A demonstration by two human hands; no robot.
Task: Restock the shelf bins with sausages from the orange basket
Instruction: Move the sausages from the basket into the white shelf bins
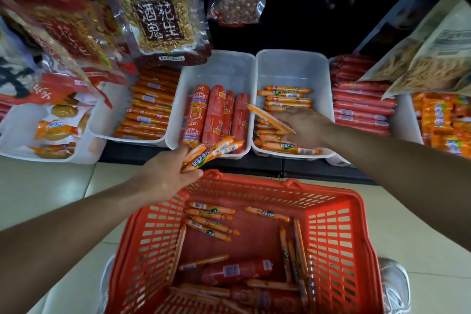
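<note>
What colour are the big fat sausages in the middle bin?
The fat sausages are red with orange labels; the head view shows it.

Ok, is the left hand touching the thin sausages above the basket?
Touching. The head view shows the left hand gripping the thin sausages, thumb against the bundle.

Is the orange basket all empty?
No, lots of thin sausages and a fat red one lie inside the orange basket.
</note>
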